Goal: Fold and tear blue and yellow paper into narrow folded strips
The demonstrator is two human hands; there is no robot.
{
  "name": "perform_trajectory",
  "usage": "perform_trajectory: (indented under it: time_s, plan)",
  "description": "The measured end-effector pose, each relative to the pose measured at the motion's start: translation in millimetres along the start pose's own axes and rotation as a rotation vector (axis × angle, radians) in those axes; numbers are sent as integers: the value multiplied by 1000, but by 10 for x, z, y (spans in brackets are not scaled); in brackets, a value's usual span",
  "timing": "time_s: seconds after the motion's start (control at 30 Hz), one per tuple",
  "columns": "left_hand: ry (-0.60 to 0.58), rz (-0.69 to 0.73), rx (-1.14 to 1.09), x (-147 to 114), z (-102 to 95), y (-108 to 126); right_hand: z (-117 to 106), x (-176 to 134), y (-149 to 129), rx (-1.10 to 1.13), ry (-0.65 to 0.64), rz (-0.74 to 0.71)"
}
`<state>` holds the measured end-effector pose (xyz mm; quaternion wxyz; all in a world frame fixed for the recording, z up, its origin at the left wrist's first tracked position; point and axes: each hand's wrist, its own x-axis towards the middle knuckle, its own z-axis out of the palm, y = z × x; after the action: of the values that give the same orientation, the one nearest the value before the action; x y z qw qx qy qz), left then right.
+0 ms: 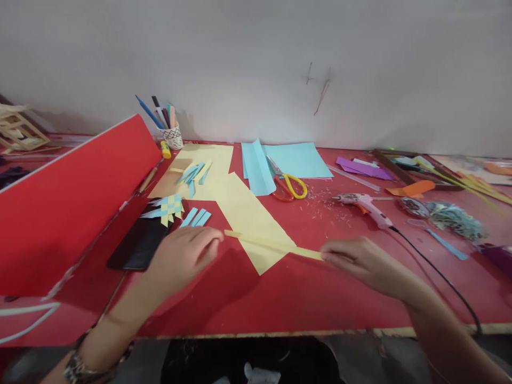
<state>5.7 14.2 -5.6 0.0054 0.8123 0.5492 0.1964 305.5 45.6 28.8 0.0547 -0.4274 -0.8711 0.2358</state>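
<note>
A narrow yellow paper strip [276,244] stretches between my two hands, over a wide sheet of yellow paper [256,210]. My right hand [360,261] pinches its right end. At the strip's left end, my left hand [188,253] has thumb and forefinger closed together; the exact contact is hard to see. Just beyond that hand lie short blue paper strips [195,217] and a woven blue-and-yellow paper piece [170,207], which rests partly on a black phone [136,242]. Scissors with yellow and red handles [294,185] lie on the blue paper [296,160].
A large red board [76,208] leans at the left beside a cup of pens [173,136]. On the right are a pink glue gun [366,205] with a black cord [436,272], purple paper [364,168], an orange scrap [412,189] and a tinsel bundle [454,220]. A wall stands behind.
</note>
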Motion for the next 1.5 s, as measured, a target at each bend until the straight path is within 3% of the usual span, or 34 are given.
perform_trajectory:
  time_s: [0.1,0.2,0.33,0.47,0.53,0.63,0.77,0.97,1.1,1.2,1.3,1.37,1.43,1.5]
  plan:
    - [-24,219,-137,162,12,301,64,112,-167,-61,-10,-167]
    - [-110,292,-210,267,32,467,63,175,-196,-63,39,-218]
    - [-237,200,-226,276,42,452,45,199,-130,-67,179,-181]
    - [-363,104,-282,283,85,437,197,296,-247,-183,284,-305]
    - [-366,77,-338,303,112,466,311,366,-347,-212,277,-347]
    - [-367,42,-470,318,118,510,433,434,-429,-206,365,-306]
    - [-412,35,-551,285,72,504,447,409,-369,-211,433,-342]
    - [-464,9,-526,202,-7,314,339,231,-47,-249,403,-236]
    - [-461,-11,-338,159,-66,180,241,73,306,-313,445,-57]
    - [-441,2,-201,155,-83,166,164,6,436,-374,561,113]
    - [-382,66,-128,194,-58,235,141,41,273,-270,687,70]
    - [-373,106,-144,232,-42,298,165,117,58,-229,588,-117]
    - [-402,118,-213,259,-42,346,207,209,-140,-208,349,-262]
    - [-423,117,-256,265,-48,373,252,290,-264,-155,163,-281]
